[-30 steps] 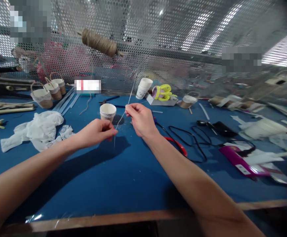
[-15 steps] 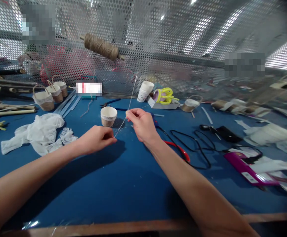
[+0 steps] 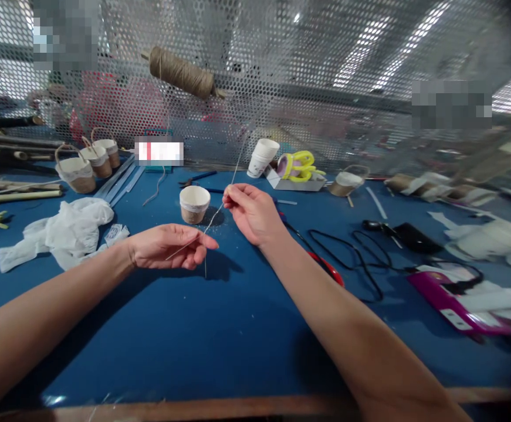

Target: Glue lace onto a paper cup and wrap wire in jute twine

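A thin pale wire runs between my hands, its lower stretch twisted. My right hand pinches it between thumb and fingertips, and a straight length sticks up above. Turned partly palm up, my left hand has its fingers loosely curled on the lower part of the wire. Two loose ends come out there, one lying across the fingers to the left, one hanging down. Just behind the hands a small paper cup stands upright, white above and brown wrapped below.
Handled cups and crumpled white fabric lie left. A twine spool hangs on the mesh behind. Stacked white cups and yellow-handled scissors stand at the back. A black cord and purple power strip lie right.
My left hand has rolled from a palm-down pinch to partly palm up, and two wire ends now show at it. My right hand keeps its pinch on the wire.
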Available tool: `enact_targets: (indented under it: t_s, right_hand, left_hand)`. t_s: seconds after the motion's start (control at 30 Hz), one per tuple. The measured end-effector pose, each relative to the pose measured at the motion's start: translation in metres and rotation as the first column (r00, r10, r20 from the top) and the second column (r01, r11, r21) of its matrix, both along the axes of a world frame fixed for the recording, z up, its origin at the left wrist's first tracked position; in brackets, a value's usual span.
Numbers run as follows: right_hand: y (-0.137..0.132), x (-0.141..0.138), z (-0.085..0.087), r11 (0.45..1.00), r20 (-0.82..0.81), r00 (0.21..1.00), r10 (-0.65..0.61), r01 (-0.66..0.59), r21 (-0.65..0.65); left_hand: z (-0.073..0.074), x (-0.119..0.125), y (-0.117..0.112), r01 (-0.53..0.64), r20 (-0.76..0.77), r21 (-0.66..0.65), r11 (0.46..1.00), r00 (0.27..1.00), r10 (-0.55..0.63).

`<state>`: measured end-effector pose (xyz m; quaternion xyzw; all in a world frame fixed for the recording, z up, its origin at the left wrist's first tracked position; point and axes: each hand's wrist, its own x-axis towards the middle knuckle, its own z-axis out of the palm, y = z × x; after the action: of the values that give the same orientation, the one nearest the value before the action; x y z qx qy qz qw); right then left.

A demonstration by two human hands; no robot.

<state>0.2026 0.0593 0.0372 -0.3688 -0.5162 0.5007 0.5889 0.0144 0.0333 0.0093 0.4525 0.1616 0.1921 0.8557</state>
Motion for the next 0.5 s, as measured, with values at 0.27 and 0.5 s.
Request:
enact_targets:
  t_s: [0.27,0.5]
  right_hand:
    - [-0.001,0.0,-0.003,0.993,0.087,0.991,-0.106,0.101,0.06]
    - [-0.001,0.0,-0.005,0.959,0.237,0.937,-0.257,0.215,0.187]
  left_hand:
    - [0.011,0.014,-0.012,-0.162,-0.304,0.501,0.85,0.887,0.349]
    - [0.027,0.012,-0.011,0.069,-0.432,0.874,0.482,0.565,0.703]
